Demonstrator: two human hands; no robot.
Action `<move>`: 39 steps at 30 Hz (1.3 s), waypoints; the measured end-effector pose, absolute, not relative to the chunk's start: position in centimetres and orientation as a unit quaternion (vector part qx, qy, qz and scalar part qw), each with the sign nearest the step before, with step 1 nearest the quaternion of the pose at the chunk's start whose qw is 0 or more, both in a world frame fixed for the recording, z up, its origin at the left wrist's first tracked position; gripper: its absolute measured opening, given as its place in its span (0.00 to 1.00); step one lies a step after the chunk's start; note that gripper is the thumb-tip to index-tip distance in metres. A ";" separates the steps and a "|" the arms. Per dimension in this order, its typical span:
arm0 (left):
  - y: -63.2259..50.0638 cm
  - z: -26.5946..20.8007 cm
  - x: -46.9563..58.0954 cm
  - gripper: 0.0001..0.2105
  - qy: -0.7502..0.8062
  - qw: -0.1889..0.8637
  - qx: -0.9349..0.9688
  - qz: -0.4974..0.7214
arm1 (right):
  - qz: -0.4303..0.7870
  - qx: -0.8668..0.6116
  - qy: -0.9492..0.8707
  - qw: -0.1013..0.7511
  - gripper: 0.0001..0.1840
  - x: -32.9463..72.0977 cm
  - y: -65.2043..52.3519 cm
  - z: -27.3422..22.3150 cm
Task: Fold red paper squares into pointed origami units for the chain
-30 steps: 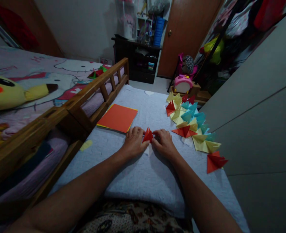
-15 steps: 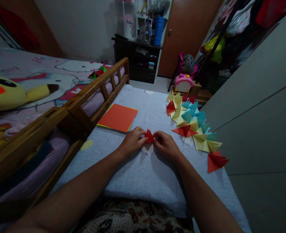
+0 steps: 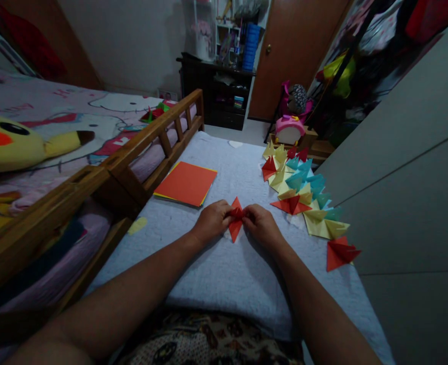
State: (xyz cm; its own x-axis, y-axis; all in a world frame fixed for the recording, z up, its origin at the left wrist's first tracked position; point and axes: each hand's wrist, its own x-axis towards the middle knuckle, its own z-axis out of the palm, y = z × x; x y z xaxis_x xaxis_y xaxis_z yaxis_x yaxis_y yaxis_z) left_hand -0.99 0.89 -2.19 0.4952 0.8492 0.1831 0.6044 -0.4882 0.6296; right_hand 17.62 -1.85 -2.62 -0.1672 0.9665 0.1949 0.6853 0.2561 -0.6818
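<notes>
Between my two hands is a red folded origami paper, spread into a long diamond with one point away from me and one toward me. My left hand pinches its left side between thumb and fingers. On the opposite side, my right hand pinches the right edge with its fingertips. Part of the paper's middle is covered by my fingers. To the left lies a stack of square paper, orange-red on top with yellow edges below. Along the right are several folded paper pieces in yellow, blue and red.
All this lies on a bed with a pale blue sheet. A wooden rail borders its left side, with a yellow plush toy on the bed beyond. A white cabinet stands close on the right.
The red paper has gone from a small upright triangle to an opened, longer diamond shape. Both hands stay at its sides, nearly in place. The view has shifted slightly.
</notes>
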 end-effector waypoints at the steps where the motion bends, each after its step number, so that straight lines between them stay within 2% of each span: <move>1: 0.9 -2.2 -0.9 0.05 0.445 0.238 0.832 0.231 | 0.214 -0.568 -0.736 0.300 0.06 17.6 -1.8 -2.7; 6: 0.8 -1.9 -0.8 0.04 0.455 0.225 0.836 0.207 | 0.201 -0.570 -0.740 0.296 0.06 17.4 -1.8 -2.6; 9: 0.7 -1.9 -0.8 0.04 0.446 0.236 0.834 0.221 | 0.230 -0.561 -0.714 0.349 0.07 17.3 -2.1 -2.3; 13: 0.5 -1.7 -0.8 0.03 0.433 0.238 0.830 0.259 | 0.228 -0.525 -0.695 0.435 0.02 17.0 -2.4 -1.3; 15: 0.4 -1.6 -0.7 0.03 0.426 0.241 0.824 0.284 | 0.227 -0.509 -0.696 0.453 0.03 16.9 -2.5 -0.8; 21: 0.2 -1.4 -0.7 0.04 0.403 0.249 0.815 0.333 | 0.228 -0.486 -0.704 0.465 0.04 16.4 -2.8 -0.3; 39: 0.4 -1.7 -0.7 0.04 0.414 0.229 0.812 0.341 | 0.208 -0.490 -0.707 0.466 0.05 16.3 -3.0 -0.4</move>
State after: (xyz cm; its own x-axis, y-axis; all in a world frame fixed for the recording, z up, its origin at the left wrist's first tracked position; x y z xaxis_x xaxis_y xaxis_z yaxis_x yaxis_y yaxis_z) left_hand -0.70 0.36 -1.74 0.4237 0.8293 0.3643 0.5159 -0.5515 0.6555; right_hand 16.27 -3.03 -0.43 -0.0855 0.8871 0.4536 0.4991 0.4322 -0.7511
